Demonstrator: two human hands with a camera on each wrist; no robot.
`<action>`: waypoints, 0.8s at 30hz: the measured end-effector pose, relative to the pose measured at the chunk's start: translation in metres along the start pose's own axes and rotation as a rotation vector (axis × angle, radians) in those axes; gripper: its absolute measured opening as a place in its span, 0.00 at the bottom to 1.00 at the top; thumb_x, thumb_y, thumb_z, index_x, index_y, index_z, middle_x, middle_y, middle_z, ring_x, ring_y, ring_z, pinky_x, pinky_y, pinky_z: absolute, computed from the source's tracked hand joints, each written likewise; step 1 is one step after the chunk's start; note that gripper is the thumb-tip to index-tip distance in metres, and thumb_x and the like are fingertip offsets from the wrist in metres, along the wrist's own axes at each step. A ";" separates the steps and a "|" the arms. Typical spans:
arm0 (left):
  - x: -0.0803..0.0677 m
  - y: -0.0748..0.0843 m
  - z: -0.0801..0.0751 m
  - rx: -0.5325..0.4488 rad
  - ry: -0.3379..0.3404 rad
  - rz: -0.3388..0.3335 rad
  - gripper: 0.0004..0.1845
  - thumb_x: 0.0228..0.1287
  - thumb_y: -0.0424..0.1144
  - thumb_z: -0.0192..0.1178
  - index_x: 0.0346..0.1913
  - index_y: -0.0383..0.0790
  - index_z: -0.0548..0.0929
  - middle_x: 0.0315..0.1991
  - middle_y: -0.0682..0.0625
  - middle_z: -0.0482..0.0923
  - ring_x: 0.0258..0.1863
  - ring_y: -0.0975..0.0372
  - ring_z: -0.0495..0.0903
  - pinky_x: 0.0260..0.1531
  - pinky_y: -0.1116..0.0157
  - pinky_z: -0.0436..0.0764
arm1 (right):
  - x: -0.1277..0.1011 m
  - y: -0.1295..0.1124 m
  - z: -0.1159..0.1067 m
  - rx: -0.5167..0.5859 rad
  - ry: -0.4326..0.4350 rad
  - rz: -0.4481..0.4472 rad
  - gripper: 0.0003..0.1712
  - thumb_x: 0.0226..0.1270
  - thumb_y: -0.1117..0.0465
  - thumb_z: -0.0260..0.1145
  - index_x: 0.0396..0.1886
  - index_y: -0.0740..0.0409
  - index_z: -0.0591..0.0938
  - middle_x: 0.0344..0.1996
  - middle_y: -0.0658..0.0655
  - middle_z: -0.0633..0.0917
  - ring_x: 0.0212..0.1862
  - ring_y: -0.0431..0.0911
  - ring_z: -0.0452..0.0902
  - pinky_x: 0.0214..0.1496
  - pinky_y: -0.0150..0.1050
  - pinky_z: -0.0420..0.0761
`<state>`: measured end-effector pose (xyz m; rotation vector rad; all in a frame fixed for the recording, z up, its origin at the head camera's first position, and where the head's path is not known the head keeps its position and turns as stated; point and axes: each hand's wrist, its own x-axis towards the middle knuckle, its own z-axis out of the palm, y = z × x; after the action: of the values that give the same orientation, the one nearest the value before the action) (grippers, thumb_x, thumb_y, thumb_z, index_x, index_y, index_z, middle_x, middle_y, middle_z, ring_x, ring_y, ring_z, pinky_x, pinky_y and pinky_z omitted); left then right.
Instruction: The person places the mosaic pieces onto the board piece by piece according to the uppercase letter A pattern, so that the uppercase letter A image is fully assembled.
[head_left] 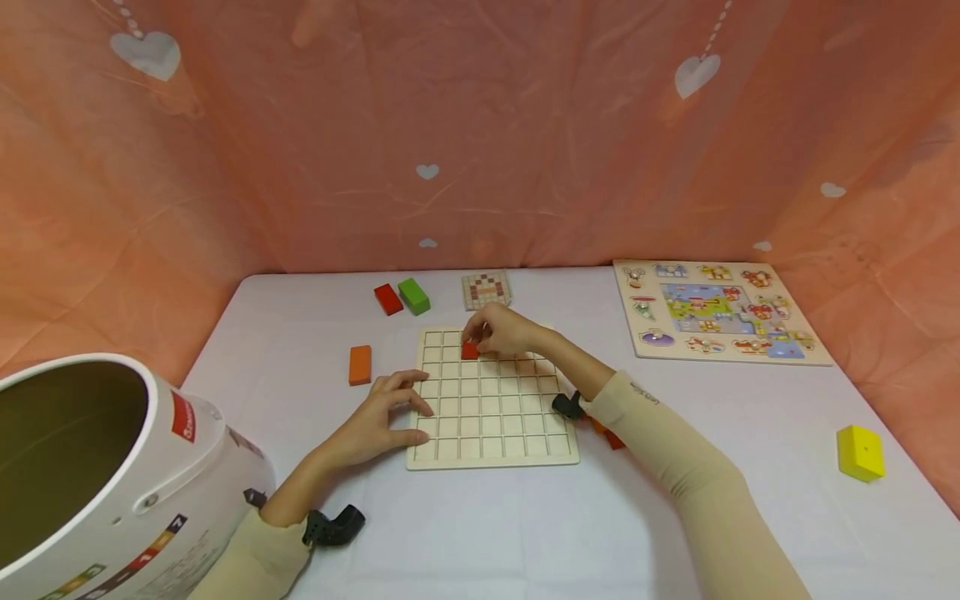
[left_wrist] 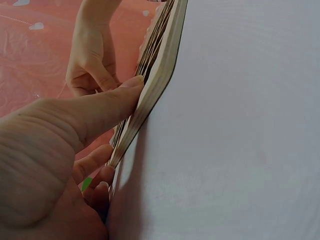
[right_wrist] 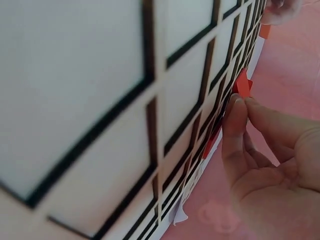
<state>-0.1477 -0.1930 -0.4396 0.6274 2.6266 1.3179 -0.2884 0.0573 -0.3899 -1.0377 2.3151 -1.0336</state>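
Note:
A wooden grid board (head_left: 491, 425) lies flat on the white table, its cells divided by raised strips. My right hand (head_left: 506, 332) is over the board's far side and pinches a small red tile (right_wrist: 243, 84) between thumb and fingertips, right at the grid. Further red (right_wrist: 212, 142) shows on the board behind those fingers in the right wrist view. At the board's left edge, my left hand (head_left: 375, 425) rests with fingers spread; its thumb (left_wrist: 112, 107) touches the rim in the left wrist view.
Beyond the board lie a patterned card (head_left: 486, 289), a red block (head_left: 388, 299) and a green block (head_left: 414, 296). An orange block (head_left: 360, 365) sits left. A white bucket (head_left: 202, 467) stands front left. Rightward are a picture puzzle (head_left: 641, 333) and a yellow block (head_left: 860, 453); red-orange pieces (head_left: 613, 440) peek beside my right sleeve.

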 end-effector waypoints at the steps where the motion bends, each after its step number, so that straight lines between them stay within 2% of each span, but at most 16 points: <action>1: 0.000 0.000 0.000 -0.001 0.000 -0.004 0.13 0.52 0.38 0.76 0.40 0.50 0.85 0.71 0.45 0.64 0.67 0.48 0.56 0.65 0.39 0.57 | 0.000 0.000 0.000 -0.001 -0.003 -0.004 0.11 0.62 0.79 0.65 0.44 0.71 0.85 0.37 0.62 0.86 0.39 0.48 0.81 0.40 0.35 0.80; 7: 0.000 0.001 0.000 0.001 -0.002 -0.001 0.12 0.53 0.39 0.76 0.40 0.50 0.85 0.71 0.44 0.64 0.67 0.47 0.56 0.65 0.38 0.57 | -0.005 0.000 -0.003 -0.012 0.007 -0.026 0.13 0.64 0.76 0.66 0.48 0.72 0.84 0.38 0.62 0.85 0.38 0.47 0.80 0.42 0.36 0.79; 11: 0.000 0.001 0.001 0.000 -0.001 0.010 0.11 0.55 0.39 0.75 0.40 0.48 0.86 0.70 0.43 0.64 0.67 0.46 0.56 0.64 0.37 0.57 | -0.022 0.002 -0.016 0.045 0.022 -0.040 0.15 0.66 0.75 0.64 0.52 0.74 0.81 0.38 0.63 0.84 0.37 0.49 0.81 0.40 0.40 0.81; 14: 0.000 0.002 0.002 0.001 -0.003 0.006 0.11 0.54 0.39 0.75 0.40 0.48 0.85 0.70 0.43 0.64 0.67 0.46 0.56 0.65 0.37 0.57 | -0.046 0.010 -0.031 0.082 0.019 -0.049 0.16 0.66 0.74 0.64 0.53 0.76 0.80 0.38 0.65 0.84 0.40 0.54 0.82 0.43 0.44 0.82; 16: -0.001 0.002 0.002 0.006 -0.002 0.004 0.11 0.54 0.40 0.75 0.40 0.48 0.85 0.70 0.43 0.64 0.67 0.46 0.56 0.65 0.37 0.57 | -0.066 0.018 -0.041 0.085 0.018 -0.040 0.17 0.65 0.74 0.65 0.53 0.76 0.80 0.41 0.67 0.85 0.44 0.56 0.81 0.48 0.46 0.82; 21: -0.002 0.002 0.001 0.006 0.002 0.008 0.12 0.54 0.39 0.76 0.40 0.48 0.85 0.70 0.43 0.64 0.66 0.46 0.56 0.64 0.37 0.57 | -0.121 0.045 -0.062 0.063 0.007 0.038 0.22 0.64 0.71 0.67 0.57 0.72 0.79 0.51 0.66 0.84 0.54 0.58 0.78 0.59 0.55 0.76; 24: -0.002 0.002 0.001 0.008 0.002 0.011 0.12 0.53 0.39 0.76 0.40 0.49 0.85 0.70 0.43 0.64 0.67 0.47 0.56 0.64 0.38 0.58 | -0.151 0.057 -0.066 0.028 0.010 0.075 0.23 0.63 0.68 0.69 0.58 0.68 0.80 0.53 0.63 0.84 0.57 0.57 0.78 0.60 0.54 0.75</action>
<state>-0.1449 -0.1926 -0.4388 0.6425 2.6356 1.3122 -0.2579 0.2294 -0.3821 -0.9302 2.3214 -1.0413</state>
